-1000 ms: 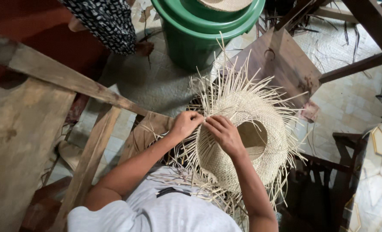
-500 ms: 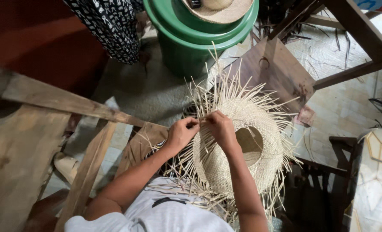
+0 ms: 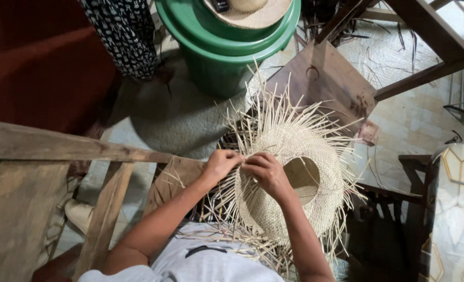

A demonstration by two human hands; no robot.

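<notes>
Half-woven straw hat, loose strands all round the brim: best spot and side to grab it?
Judging by its pose, grip the woven brim of the straw hat at its near-left edge, where the left hand and right hand already pinch it. Come from the person's side: the far rim bristles with loose strands, and the crown opens upward.

Bare forearms; light grey short-sleeved shirt point(image 3: 211, 263) with dark mark.

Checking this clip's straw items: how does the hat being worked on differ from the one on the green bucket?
The hat in the hands bristles with loose straw ends around its brim; the hat on the green bucket has a smooth, trimmed edge. The first lies crown-opening up, with the left hand and right hand on it; the second rests untouched. Both are pale woven straw.
</notes>
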